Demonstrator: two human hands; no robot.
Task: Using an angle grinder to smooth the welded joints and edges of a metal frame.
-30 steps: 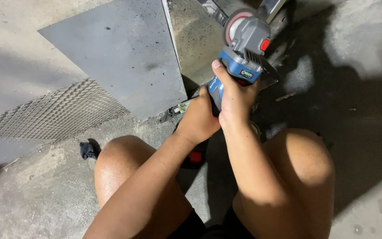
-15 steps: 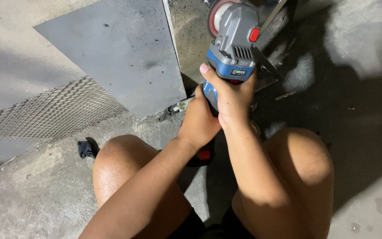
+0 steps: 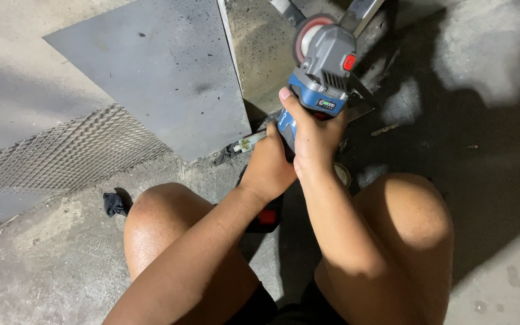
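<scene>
Since a moment ago the grinder (image 3: 322, 72) has tipped up, so its grey top and red button face the camera, and the red-rimmed disc (image 3: 306, 37) is harder to see behind it. It sits just above the person's knees, close over the floor, with its front end by the thin metal bars (image 3: 362, 13) at the top.

The right hand (image 3: 315, 139) is wrapped shut around the blue body of the grinder, thumb up along its side. The left hand (image 3: 268, 168) is closed tight on the handle just behind it. Two hands likely keep a heavy, shaky tool steady. Below the hands, a dark battery with a red patch (image 3: 266, 215) sticks out from the back of the tool.

Just left of the hands a small metal bolt (image 3: 249, 143) lies on the floor. Beside it, a flat grey metal sheet (image 3: 151, 66) rests on the concrete floor (image 3: 43, 271), and a piece of wire mesh (image 3: 61, 153) pokes out from under the sheet's lower left edge. A small black cloth (image 3: 115, 203) lies near the left knee (image 3: 157, 222). The person squats low, with both knees wide apart, so the arms can reach down between them.
</scene>
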